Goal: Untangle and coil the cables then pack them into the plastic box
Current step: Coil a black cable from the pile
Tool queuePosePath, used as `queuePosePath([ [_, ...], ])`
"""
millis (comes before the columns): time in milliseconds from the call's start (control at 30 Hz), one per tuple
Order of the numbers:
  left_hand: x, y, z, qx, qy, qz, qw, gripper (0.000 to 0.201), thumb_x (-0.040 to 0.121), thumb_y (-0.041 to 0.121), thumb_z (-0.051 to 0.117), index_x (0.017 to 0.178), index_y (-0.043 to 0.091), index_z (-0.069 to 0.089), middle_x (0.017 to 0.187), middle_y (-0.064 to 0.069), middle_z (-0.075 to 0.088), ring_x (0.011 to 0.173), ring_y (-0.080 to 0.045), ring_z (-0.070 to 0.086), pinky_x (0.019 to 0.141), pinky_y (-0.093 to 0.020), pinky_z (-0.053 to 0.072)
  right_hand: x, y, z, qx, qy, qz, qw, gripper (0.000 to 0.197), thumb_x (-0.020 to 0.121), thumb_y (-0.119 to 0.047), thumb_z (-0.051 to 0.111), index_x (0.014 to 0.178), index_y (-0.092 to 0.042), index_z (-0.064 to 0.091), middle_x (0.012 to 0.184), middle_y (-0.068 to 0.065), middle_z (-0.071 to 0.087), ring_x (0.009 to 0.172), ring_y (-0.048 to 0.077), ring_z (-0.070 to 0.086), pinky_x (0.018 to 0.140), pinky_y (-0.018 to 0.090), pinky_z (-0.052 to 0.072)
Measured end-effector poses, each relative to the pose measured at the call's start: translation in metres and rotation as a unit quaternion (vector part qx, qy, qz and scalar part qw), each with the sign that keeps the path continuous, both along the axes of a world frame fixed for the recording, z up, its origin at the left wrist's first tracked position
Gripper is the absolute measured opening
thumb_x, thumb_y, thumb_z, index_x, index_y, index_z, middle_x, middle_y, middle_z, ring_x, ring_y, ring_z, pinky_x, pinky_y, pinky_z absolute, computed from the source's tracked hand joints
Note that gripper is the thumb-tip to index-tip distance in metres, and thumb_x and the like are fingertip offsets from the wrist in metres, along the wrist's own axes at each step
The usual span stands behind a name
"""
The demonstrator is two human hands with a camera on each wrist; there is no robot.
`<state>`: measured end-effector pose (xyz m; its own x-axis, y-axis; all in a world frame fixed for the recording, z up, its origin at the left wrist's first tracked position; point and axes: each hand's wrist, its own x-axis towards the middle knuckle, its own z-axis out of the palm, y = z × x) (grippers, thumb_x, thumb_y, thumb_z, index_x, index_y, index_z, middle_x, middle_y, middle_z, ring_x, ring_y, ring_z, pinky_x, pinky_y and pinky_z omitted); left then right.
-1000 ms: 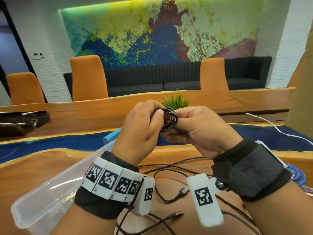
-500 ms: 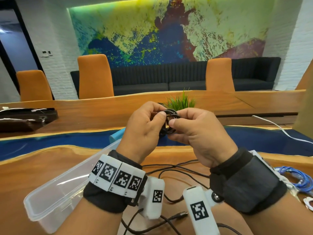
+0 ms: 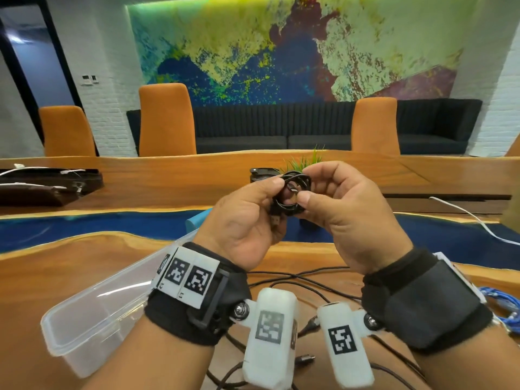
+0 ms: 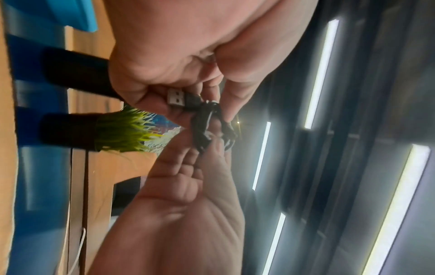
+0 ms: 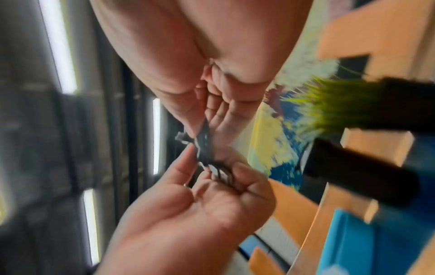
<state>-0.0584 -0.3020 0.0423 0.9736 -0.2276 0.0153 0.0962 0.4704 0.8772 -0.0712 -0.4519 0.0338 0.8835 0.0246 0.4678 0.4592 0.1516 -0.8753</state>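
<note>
Both grips pinch the small black cable coil [image 3: 292,194] between left hand [image 3: 247,218] and right hand [image 3: 349,218], raised above the bench [image 3: 70,266]. Since a moment ago the USB plug [image 4: 176,98] has swung free below the left thumb — coiling looks nearly finished, with the plastic box [image 3: 92,313] waiting empty at lower left.

Bare forearms. Left wrist, lower left of frame: black band [image 3: 180,319] w/ white tags [image 3: 187,278], b&w square codes. Right wrist, lower right: black/grey strap [image 3: 427,302]. White cam pods [image 3: 271,336] bolted under each, w/ square codes.
</note>
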Motion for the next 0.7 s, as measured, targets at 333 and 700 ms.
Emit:
queuePosePath([
  [333, -0.011, -0.011, 0.000, 0.035, -0.068, 0.019, 0.997, 0.010, 0.095, 0.018, 0.057, 0.101, 0.015, 0.065, 0.078, 0.000, 0.066, 0.074, -0.013, 0.058, 0.063, -0.025, 0.040, 0.002, -0.009, 0.001, -0.214, -0.229, -0.254, 0.915, 0.012, 0.088, -0.022, 0.070, 0.100, -0.025, 0.069, 0.094, -0.006, 0.067, 0.091, 0.009, 0.064, 0.078, 0.028, 0.056],
  [700, -0.005, 0.001, -0.009, 0.466, -0.483, 0.172, 0.721, 0.022, 0.097, 0.026, 0.051, 0.112, 0.019, 0.064, 0.093, 0.003, 0.068, 0.085, -0.015, 0.063, 0.074, -0.042, 0.056, -0.007, -0.011, 0.014, 0.007, 0.051, -0.007, 0.999, 0.010, 0.086, -0.012, 0.064, 0.092, -0.006, 0.069, 0.087, 0.014, 0.070, 0.076, 0.024, 0.065, 0.066, 0.030, 0.058],
])
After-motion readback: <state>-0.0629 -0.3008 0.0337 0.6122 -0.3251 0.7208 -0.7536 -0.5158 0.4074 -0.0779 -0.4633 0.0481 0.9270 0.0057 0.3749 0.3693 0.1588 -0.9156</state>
